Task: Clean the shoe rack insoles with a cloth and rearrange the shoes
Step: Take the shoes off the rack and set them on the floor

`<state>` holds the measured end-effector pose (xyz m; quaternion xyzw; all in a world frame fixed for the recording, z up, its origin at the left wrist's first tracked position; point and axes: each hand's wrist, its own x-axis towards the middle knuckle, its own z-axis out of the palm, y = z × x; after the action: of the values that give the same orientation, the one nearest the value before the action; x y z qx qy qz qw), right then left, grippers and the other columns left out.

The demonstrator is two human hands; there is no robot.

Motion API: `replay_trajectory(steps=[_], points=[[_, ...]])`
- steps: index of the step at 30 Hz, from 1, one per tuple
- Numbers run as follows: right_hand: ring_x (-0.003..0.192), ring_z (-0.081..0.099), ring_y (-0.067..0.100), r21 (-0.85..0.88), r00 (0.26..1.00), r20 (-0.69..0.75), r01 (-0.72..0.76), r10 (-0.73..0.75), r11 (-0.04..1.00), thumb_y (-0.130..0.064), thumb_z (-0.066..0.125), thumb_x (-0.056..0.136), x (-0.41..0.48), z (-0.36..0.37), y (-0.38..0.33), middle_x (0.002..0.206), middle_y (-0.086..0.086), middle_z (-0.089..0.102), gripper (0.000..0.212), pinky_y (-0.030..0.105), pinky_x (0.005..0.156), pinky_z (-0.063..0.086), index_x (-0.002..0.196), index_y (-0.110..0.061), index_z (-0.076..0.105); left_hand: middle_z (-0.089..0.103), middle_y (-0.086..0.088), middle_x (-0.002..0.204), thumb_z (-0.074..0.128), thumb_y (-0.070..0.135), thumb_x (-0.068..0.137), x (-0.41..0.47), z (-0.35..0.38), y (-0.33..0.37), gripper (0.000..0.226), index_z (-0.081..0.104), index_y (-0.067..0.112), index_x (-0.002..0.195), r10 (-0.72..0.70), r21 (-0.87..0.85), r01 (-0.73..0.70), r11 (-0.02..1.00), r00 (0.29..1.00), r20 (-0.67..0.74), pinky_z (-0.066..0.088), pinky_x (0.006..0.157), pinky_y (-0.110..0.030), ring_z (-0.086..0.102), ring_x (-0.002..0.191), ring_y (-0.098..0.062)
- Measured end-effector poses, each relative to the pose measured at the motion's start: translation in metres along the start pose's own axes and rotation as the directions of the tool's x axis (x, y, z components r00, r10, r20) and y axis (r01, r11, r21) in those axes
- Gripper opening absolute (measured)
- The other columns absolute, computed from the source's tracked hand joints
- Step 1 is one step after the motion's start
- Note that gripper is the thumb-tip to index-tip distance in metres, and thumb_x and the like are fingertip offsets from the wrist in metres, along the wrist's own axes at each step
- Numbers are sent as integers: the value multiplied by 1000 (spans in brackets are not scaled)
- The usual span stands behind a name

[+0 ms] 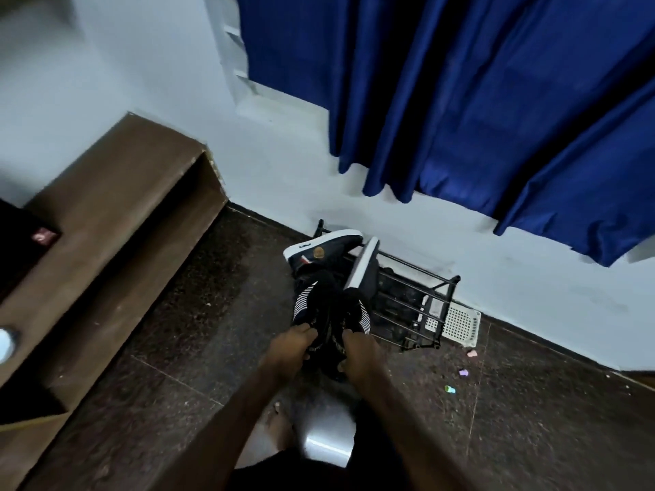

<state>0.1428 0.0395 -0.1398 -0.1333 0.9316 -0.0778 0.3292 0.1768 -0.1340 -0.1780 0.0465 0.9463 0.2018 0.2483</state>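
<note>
While both hands, left hand [289, 349] and right hand [358, 354], are gripping striped black sneakers [329, 313], the tilted navy sneaker [365, 264] risks sliding off the rack [425, 295].

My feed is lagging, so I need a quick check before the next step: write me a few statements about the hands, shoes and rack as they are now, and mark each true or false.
1. Each hand holds a dark shoe with white stripes: the left hand and the right hand each have a grip on one of the striped shoes. True.
2. The black metal shoe rack stands against the wall. True.
3. The curtain above the rack is red. False: it is blue.
4. The navy sneakers with white soles lie on the brown shelf unit. False: they sit on the rack's left end.
5. A white perforated basket sits just right of the rack. True.
</note>
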Motion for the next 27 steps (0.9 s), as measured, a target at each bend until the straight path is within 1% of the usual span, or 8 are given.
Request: replay_trajectory(steps=[4, 8, 11, 15, 17, 21, 25, 27], points=[[116, 56, 31, 5, 998, -9, 63, -63, 998, -18, 70, 82, -4, 18, -49, 122, 11, 61, 43, 38, 88, 46, 119, -11, 51, 53, -7, 119, 59, 14, 88, -37, -7, -36, 27, 55, 11, 115, -71, 53, 73, 996, 997, -42, 42, 82, -38, 54, 110, -27], [120, 52, 30, -5, 993, 5, 119, -119, 993, -15, 68, 85, 2, 30, -73, 126, 10, 58, 43, 37, 88, 46, 123, -9, 50, 54, -6, 113, 62, 15, 86, -57, -3, -65, 25, 56, 10, 111, -112, -16, 111, 994, 991, -78, 43, 78, -37, 56, 105, -26], [119, 54, 30, -35, 986, 35, 164, -162, 986, -15, 67, 85, 9, 35, -86, 124, 10, 59, 40, 36, 86, 46, 120, -10, 51, 54, -6, 110, 62, 13, 86, -67, 0, -80, 23, 58, 9, 108, -162, -54, 158, 986, 983, -84, 44, 77, -36, 57, 102, -26], [115, 56, 32, -34, 967, 108, 234, -230, 972, -12, 68, 82, 29, 48, -99, 120, 12, 60, 41, 37, 85, 47, 119, -9, 50, 53, -3, 115, 57, 22, 93, -72, 5, -90, 24, 60, 13, 115, -246, -69, 240, 968, 966, -81, 43, 78, -32, 57, 102, -22], [113, 57, 32, -30, 958, 119, 267, -261, 963, -9, 67, 81, 44, 57, -105, 118, 12, 60, 40, 39, 84, 48, 117, -8, 51, 56, -4, 114, 58, 26, 92, -69, 10, -104, 25, 62, 13, 113, -279, -87, 272, 958, 957, -77, 45, 77, -32, 59, 99, -23], [108, 59, 32, -41, 948, 162, 284, -274, 958, -4, 66, 80, 78, 83, -114, 115, 12, 62, 38, 40, 82, 50, 115, -8, 52, 61, -6, 107, 53, 30, 89, -56, 29, -134, 29, 67, 12, 107, -351, -168, 341, 925, 936, -33, 45, 77, -34, 64, 94, -28], [108, 59, 32, -54, 938, 198, 299, -284, 953, -3, 60, 84, 124, 115, -124, 116, 13, 60, 35, 41, 83, 50, 118, -7, 50, 65, -7, 111, 55, 27, 95, -33, 51, -179, 23, 66, 13, 111, -339, -161, 345, 925, 939, 66, 40, 80, -29, 63, 102, -24], [110, 58, 34, -80, 938, 223, 289, -265, 954, -2, 59, 86, 148, 133, -131, 118, 14, 60, 33, 40, 83, 49, 117, -7, 50, 65, -6, 118, 54, 24, 95, -19, 65, -206, 26, 65, 16, 117, -352, -158, 368, 916, 928, 122, 42, 88, -30, 62, 108, -24]])
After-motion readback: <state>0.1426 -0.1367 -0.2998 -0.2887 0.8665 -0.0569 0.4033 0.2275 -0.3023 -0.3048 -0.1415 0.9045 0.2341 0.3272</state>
